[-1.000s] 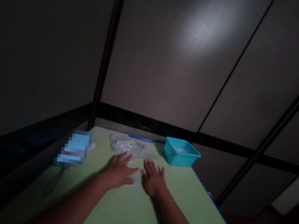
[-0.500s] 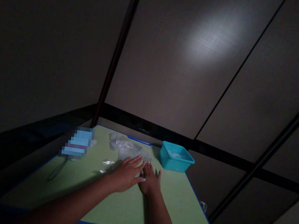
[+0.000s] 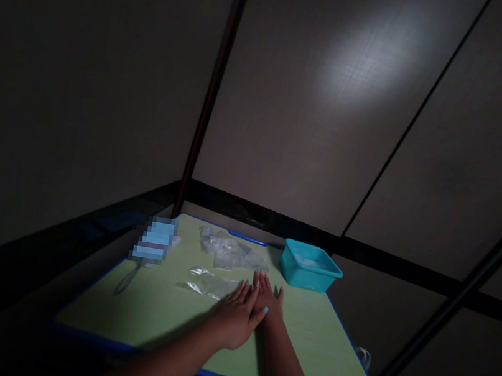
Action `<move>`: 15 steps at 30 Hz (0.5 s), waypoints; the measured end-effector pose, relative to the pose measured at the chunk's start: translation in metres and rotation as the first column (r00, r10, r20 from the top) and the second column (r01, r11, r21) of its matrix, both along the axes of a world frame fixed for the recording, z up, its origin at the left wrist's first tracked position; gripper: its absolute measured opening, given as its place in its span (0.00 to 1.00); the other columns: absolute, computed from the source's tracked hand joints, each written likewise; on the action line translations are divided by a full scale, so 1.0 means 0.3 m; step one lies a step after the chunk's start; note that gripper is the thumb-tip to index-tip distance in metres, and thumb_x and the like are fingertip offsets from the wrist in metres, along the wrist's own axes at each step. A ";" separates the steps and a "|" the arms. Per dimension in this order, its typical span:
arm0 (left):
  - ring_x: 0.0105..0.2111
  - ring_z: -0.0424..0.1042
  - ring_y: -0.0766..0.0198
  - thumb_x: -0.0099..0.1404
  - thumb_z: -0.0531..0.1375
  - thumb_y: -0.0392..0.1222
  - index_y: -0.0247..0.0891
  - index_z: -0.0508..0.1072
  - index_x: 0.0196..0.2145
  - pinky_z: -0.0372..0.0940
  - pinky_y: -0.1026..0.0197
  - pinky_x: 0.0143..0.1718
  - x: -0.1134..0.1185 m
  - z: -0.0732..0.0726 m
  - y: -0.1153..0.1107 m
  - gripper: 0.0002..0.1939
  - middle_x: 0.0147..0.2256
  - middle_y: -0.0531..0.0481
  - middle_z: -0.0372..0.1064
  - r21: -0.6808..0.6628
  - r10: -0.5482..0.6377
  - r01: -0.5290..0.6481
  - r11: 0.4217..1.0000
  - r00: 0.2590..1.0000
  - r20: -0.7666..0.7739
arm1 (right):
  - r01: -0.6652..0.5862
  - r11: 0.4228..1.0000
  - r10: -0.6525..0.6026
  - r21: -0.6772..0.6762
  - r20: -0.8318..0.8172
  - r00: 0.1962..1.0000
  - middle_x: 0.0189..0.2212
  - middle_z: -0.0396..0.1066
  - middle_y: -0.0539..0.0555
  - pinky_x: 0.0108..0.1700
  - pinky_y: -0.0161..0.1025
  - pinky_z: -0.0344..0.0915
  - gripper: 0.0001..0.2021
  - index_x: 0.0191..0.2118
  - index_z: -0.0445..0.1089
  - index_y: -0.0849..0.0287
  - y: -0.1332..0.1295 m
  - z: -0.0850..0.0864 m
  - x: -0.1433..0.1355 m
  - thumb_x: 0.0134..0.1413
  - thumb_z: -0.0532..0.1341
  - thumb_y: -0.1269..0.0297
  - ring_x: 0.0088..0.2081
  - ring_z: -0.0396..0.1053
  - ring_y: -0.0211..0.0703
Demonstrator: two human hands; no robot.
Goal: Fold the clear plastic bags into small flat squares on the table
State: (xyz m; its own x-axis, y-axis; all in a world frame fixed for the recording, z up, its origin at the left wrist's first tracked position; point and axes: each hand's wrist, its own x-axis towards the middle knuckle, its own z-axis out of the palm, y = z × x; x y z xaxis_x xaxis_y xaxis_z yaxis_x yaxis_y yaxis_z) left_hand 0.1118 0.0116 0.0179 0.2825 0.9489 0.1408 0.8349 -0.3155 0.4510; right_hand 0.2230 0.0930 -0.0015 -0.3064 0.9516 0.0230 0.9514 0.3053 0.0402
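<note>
Table, near edge partly blocked. Teal basket, inside hard to make out. Left hand flat, fingers slightly spread, overlapping right hand: fingers straight, thumb hidden. Clear plastic on table, right end hidden.

The scene is dimly lit, with the left wall sunk towards black, while a broad, soft glare is thrown back by the far panel. Small bright glints are caught on the clear plastic, and soft shadows are cast on the green tabletop left of both forearms. Fine detail is dulled by gloom, and the blue object at left is masked by coarse pixelation.
</note>
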 end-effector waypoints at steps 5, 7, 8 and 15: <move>0.61 0.35 0.55 0.64 0.29 0.60 0.33 0.41 0.61 0.39 0.51 0.59 -0.068 -0.027 -0.029 0.36 0.62 0.43 0.36 0.032 0.031 -0.028 0.999 0.994 -0.108 | 0.011 1.000 -0.011 0.010 -0.055 0.998 0.63 0.33 0.50 0.56 0.61 0.29 0.27 0.62 0.34 0.57 -0.021 0.020 -0.012 0.59 0.32 0.57 0.62 0.30 0.40; 0.61 0.35 0.54 0.64 0.30 0.60 0.34 0.42 0.61 0.40 0.50 0.59 -0.094 -0.029 -0.042 0.36 0.62 0.41 0.37 0.037 0.061 -0.056 0.998 0.989 -0.135 | 0.017 1.000 -0.016 0.008 -0.065 0.998 0.63 0.33 0.51 0.56 0.60 0.28 0.27 0.62 0.34 0.57 -0.035 0.031 -0.016 0.59 0.31 0.56 0.62 0.30 0.40; 0.61 0.35 0.54 0.64 0.30 0.60 0.34 0.42 0.61 0.40 0.50 0.59 -0.108 -0.029 -0.049 0.36 0.62 0.41 0.37 0.039 0.077 -0.072 0.997 0.986 -0.147 | 0.023 1.000 -0.023 0.002 -0.067 0.997 0.63 0.33 0.51 0.56 0.60 0.27 0.27 0.63 0.34 0.57 -0.041 0.037 -0.019 0.59 0.31 0.56 0.62 0.29 0.40; 0.61 0.35 0.55 0.64 0.33 0.60 0.39 0.46 0.61 0.41 0.48 0.58 -0.225 -0.048 -0.077 0.33 0.61 0.44 0.38 0.055 0.158 -0.150 0.987 0.968 -0.192 | 0.048 0.999 -0.050 -0.025 -0.072 0.996 0.63 0.33 0.52 0.57 0.58 0.25 0.28 0.63 0.34 0.58 -0.045 0.047 -0.029 0.59 0.30 0.54 0.62 0.28 0.42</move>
State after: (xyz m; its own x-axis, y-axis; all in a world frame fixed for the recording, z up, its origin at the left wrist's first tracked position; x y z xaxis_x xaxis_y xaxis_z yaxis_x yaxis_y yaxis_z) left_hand 0.0443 -0.0114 0.0034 0.1589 0.9779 0.1363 0.9456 -0.1904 0.2639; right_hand 0.2141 0.0795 0.0128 -0.2574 0.9661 0.0210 0.9655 0.2581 -0.0360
